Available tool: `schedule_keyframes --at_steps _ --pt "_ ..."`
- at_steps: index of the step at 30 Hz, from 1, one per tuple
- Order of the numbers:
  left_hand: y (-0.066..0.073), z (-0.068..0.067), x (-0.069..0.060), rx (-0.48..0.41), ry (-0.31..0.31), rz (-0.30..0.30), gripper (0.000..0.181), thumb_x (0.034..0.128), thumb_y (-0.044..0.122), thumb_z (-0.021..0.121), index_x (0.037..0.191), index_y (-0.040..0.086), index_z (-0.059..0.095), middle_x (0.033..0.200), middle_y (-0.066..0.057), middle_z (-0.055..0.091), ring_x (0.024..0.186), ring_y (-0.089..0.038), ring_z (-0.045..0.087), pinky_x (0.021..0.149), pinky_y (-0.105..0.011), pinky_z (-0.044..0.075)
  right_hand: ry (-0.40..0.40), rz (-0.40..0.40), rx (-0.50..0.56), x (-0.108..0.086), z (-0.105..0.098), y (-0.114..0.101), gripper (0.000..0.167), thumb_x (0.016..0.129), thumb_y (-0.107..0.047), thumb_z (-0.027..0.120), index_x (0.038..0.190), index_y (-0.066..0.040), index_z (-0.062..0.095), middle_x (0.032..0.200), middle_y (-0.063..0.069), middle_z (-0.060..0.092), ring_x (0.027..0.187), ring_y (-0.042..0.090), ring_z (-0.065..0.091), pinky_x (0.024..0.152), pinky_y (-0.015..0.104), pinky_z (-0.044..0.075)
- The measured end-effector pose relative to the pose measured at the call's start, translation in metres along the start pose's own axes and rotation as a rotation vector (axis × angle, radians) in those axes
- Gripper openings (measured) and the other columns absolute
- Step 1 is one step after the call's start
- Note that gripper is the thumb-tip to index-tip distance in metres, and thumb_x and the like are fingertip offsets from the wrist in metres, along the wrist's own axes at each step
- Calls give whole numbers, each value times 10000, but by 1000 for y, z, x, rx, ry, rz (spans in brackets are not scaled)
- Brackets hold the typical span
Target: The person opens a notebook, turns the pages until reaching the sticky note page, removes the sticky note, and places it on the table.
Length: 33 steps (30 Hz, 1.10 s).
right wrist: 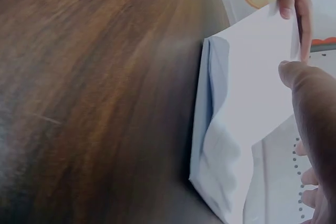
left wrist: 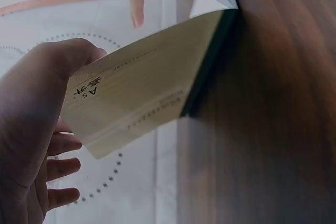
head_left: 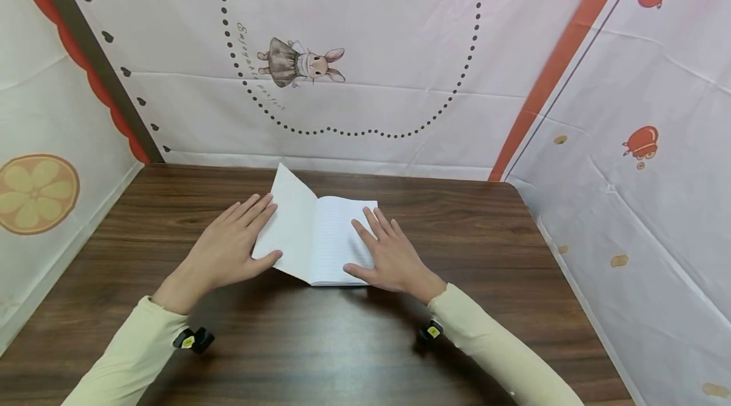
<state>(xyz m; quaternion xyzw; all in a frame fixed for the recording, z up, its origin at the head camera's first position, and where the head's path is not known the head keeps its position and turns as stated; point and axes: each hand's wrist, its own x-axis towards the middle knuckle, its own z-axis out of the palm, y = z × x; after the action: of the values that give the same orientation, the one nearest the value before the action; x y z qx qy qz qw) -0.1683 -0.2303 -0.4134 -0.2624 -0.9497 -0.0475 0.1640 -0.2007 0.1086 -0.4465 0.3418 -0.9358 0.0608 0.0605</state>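
Observation:
A notebook (head_left: 342,235) lies on the table, its front cover (head_left: 294,228) raised at a slant to the left. Lined white paper shows on the right side. Seen from the left wrist, the cover's outside (left wrist: 142,77) is tan with dark print including "A5", beside a dark green spine. My left hand (head_left: 231,244) holds the cover's left edge, thumb on the inner face and fingers at the outer side. My right hand (head_left: 394,260) is spread over the right page with straight fingers; whether it touches the paper I cannot tell.
The brown wood-grain table (head_left: 342,349) extends on all sides of the notebook. A printed white cloth (head_left: 365,63) hangs behind it, and more patterned cloth (head_left: 657,203) borders the right and left sides. Each wrist carries a small black camera (head_left: 194,339).

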Motion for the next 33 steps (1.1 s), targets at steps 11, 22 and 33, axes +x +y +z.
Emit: schedule_keyframes --at_steps 11,22,33 --pt "-19 20 -26 -22 -8 -39 826 893 517 684 1481 -30 493 1576 -214 426 1443 -429 403 1151 -581 352 -45 -6 2 -5 17 8 843 979 -671 497 1605 -127 346 1677 130 267 1548 386 216 1153 660 316" --pt "-27 35 -41 -124 -168 -114 870 959 596 608 1547 -11 401 1639 -220 309 1505 -434 288 1204 -580 266 -148 -2 51 -10 31 18 842 994 -670 470 1620 -132 306 1685 82 255 1559 357 191 1176 646 289" --pt "-36 61 -49 -178 -266 -127 908 975 645 547 1576 -4 344 1647 -247 265 1520 -450 236 1201 -621 229 -195 11 92 -13 33 24 829 999 -676 452 1616 -139 321 1675 65 287 1552 325 229 1182 609 310"
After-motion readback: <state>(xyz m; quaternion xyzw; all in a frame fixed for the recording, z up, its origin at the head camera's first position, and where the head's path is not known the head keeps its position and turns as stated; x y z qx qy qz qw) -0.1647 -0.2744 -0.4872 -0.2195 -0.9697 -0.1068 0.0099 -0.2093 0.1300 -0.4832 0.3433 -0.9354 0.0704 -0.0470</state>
